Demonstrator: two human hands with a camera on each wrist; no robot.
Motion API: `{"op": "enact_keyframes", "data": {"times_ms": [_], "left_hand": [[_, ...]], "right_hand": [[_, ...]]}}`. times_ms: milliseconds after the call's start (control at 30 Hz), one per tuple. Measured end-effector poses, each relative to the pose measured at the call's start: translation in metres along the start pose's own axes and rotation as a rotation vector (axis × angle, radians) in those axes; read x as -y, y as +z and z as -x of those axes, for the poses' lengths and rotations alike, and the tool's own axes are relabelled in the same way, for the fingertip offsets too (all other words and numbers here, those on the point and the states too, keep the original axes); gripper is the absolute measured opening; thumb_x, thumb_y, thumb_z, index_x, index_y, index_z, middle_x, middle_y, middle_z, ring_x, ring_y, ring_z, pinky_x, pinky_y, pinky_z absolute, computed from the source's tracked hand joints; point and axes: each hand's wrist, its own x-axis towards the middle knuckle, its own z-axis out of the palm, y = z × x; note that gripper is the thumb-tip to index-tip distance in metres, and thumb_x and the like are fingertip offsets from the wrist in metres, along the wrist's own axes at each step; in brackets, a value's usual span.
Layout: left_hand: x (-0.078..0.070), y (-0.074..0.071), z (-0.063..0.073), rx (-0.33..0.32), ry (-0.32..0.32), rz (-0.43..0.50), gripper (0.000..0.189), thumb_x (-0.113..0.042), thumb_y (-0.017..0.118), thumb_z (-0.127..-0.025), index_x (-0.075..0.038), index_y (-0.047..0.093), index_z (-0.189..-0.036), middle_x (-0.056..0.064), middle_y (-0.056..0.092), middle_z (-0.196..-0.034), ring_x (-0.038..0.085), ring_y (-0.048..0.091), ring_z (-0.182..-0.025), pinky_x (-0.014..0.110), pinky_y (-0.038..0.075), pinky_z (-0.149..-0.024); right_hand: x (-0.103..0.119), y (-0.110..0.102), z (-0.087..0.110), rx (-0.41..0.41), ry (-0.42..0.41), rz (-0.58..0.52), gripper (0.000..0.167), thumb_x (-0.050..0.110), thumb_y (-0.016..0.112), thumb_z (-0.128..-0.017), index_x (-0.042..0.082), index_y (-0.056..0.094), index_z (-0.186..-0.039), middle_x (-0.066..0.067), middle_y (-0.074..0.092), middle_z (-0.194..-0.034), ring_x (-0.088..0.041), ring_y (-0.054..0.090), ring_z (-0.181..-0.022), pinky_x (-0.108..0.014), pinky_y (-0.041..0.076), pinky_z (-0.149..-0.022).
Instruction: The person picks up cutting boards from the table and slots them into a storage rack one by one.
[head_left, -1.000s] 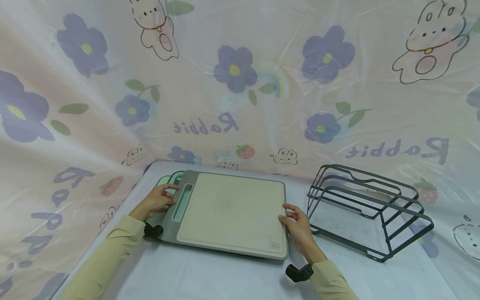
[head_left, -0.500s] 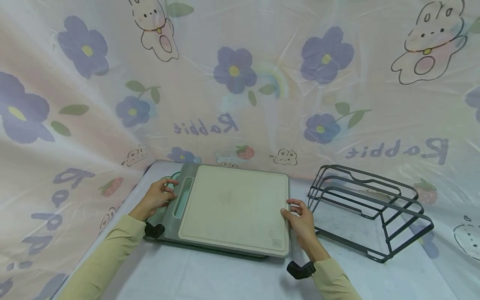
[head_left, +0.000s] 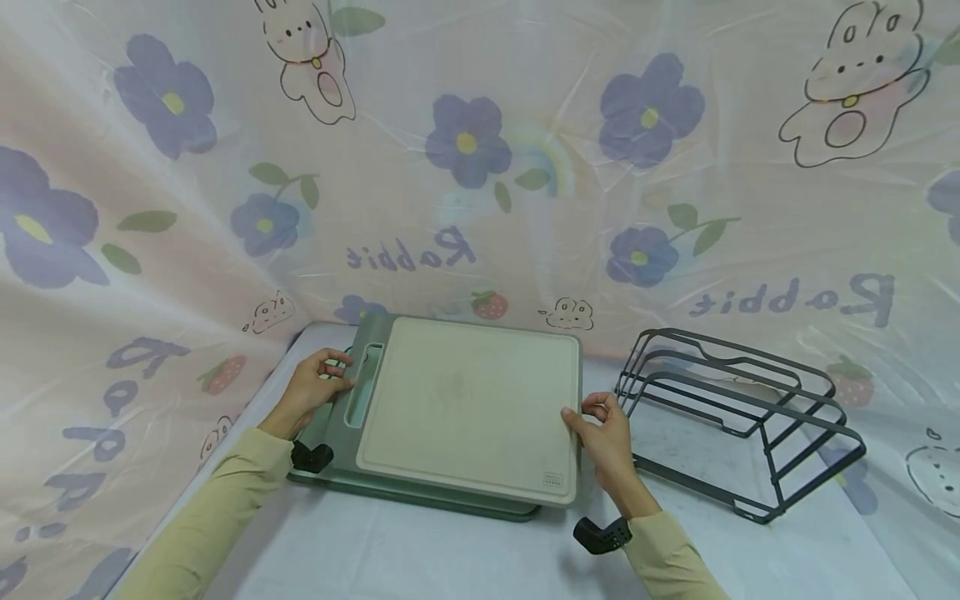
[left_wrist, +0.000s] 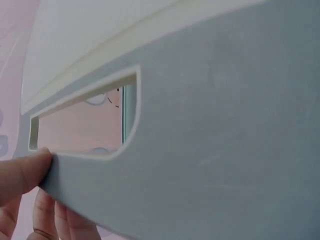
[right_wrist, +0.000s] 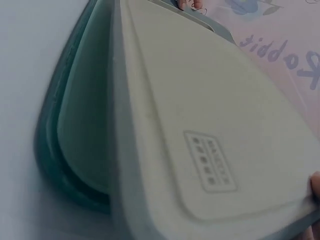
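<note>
A grey cutting board (head_left: pixel 465 408) with a cream face and a handle slot is tilted up over a green cutting board (head_left: pixel 480 506), whose front edge shows below it. My left hand (head_left: pixel 306 390) pinches the grey board's left edge; in the left wrist view the thumb (left_wrist: pixel 27 175) lies by the slot, with the other fingers behind the edge. At the right edge my right hand (head_left: pixel 609 440) grips the same board, thumb on the face and fingers behind. A gap between the two boards shows in the right wrist view. Most of the green one is hidden.
A black wire rack (head_left: pixel 690 486) with several upright hoops stands right of the boards, close to my right hand. A white cloth (head_left: pixel 420 558) covers the table. Patterned curtain (head_left: pixel 555 250) hangs behind and along the left side.
The grey board has risen and tipped up, its top edge moving back, and more of the green board's front edge shows. Both hands kept hold, the right shifting slightly right and up.
</note>
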Motion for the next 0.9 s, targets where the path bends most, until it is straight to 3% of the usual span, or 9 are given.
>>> {"op": "enact_keyframes", "data": {"times_ms": [133,267,500,900], "left_hand": [[-0.003,-0.001,-0.001,-0.033,-0.015,0.023,0.045,0.008,0.068,-0.086,0.005,0.04,-0.121,0.008,0.056,-0.09,0.013,0.058,-0.068,0.027,0.051,-0.059],[-0.005,-0.003,0.0,-0.042,-0.044,0.034,0.059,0.003,0.069,-0.088,0.003,0.036,-0.137,0.006,0.057,-0.093,0.01,0.059,-0.069,0.026,0.051,-0.061],[-0.006,-0.007,0.001,-0.049,-0.074,0.018,0.057,-0.01,0.068,-0.092,0.01,0.043,-0.139,-0.006,0.06,-0.087,0.003,0.056,-0.071,0.022,0.048,-0.061],[-0.016,-0.011,0.003,-0.085,-0.11,-0.002,0.058,-0.024,0.065,-0.096,0.007,0.044,-0.14,0.01,0.06,-0.112,0.006,0.057,-0.078,0.024,0.051,-0.067]], "right_hand": [[0.003,0.0,-0.001,0.01,0.0,-0.026,0.045,0.007,0.073,-0.088,0.003,0.042,-0.12,-0.012,0.064,-0.103,-0.012,0.062,-0.071,-0.026,0.052,-0.061],[0.005,0.001,-0.002,0.016,0.018,-0.048,0.052,0.007,0.074,-0.086,0.003,0.048,-0.131,-0.01,0.067,-0.101,-0.012,0.066,-0.073,-0.027,0.055,-0.065],[0.014,0.003,-0.001,0.002,0.018,-0.043,0.045,0.009,0.076,-0.085,0.0,0.058,-0.125,-0.007,0.067,-0.093,-0.011,0.066,-0.072,-0.027,0.055,-0.064],[0.027,0.005,-0.002,0.016,-0.019,-0.006,0.037,0.01,0.077,-0.085,-0.002,0.061,-0.116,-0.006,0.065,-0.086,-0.012,0.065,-0.071,-0.026,0.055,-0.064]]}}
